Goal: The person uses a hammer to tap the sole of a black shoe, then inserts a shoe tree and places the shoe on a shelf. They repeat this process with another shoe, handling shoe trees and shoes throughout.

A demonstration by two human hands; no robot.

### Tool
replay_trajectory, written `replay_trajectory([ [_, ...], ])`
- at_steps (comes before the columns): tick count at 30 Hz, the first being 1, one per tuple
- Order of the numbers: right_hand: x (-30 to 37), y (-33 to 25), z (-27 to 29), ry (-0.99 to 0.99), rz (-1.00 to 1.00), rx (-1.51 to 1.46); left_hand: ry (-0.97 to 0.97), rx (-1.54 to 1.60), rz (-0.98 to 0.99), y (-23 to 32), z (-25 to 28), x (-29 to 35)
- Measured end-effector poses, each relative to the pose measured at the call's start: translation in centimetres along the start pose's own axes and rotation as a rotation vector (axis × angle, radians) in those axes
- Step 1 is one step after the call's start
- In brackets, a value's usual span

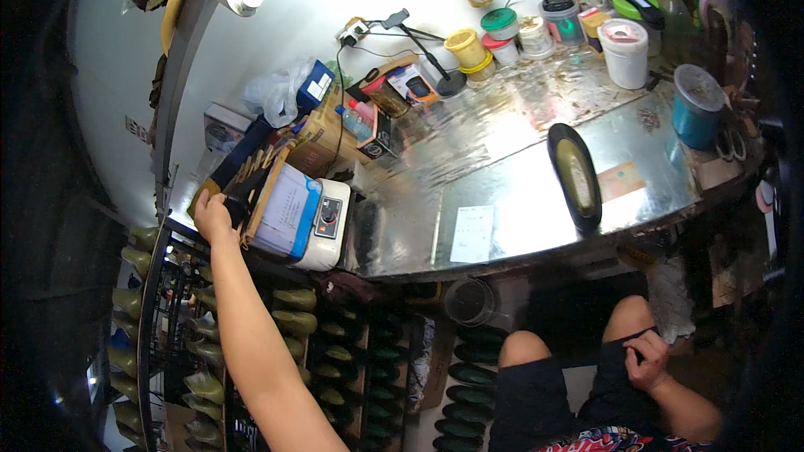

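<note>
My left hand [215, 218] is stretched out to the far left end of the bench, beside a white appliance [332, 226] with a dark dial. Its fingers are closed on something olive and black, mostly hidden by the hand and too unclear to name. My right hand [647, 361] rests on my right thigh, over dark shorts, with its fingers curled and nothing visible in them. A black shoe [575, 177] with an olive shoe last inside stands on the metal bench top [394, 238], away from both hands. A white sheet of paper [473, 234] lies left of it.
Tubs line the back, among them a white bucket [626, 54] and a blue container [698, 109]. Scissors [730, 145] lie at the right. A black stand [435, 63] and cardboard boxes [327, 138] occupy the back left. Racks with several olive lasts [293, 300] stand below.
</note>
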State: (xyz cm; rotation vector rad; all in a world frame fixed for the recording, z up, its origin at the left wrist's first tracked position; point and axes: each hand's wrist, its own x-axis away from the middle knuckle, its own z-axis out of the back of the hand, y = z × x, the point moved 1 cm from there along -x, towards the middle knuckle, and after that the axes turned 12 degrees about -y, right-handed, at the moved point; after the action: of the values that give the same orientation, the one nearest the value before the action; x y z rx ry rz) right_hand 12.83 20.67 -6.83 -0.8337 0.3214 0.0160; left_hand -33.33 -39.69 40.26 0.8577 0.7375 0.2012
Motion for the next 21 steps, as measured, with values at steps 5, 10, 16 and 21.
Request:
replay_trajectory([
  [5,-0.8,-0.1,-0.9,-0.014,-0.062,0.045,-0.009,-0.132,0.149,-3.0,-1.0,-5.6],
  [10,-2.0,-0.9,-1.4,-0.054,-0.062,0.069,-0.010,-0.036,0.296,-6.9,-1.8,-9.9],
  [16,-2.4,-1.1,-2.3,-0.055,-0.044,0.062,0.106,0.167,0.186,-3.8,0.6,-8.1],
  [21,-3.8,-2.6,-2.1,-0.146,-0.030,0.103,0.115,0.676,-0.279,-0.1,1.0,11.7],
])
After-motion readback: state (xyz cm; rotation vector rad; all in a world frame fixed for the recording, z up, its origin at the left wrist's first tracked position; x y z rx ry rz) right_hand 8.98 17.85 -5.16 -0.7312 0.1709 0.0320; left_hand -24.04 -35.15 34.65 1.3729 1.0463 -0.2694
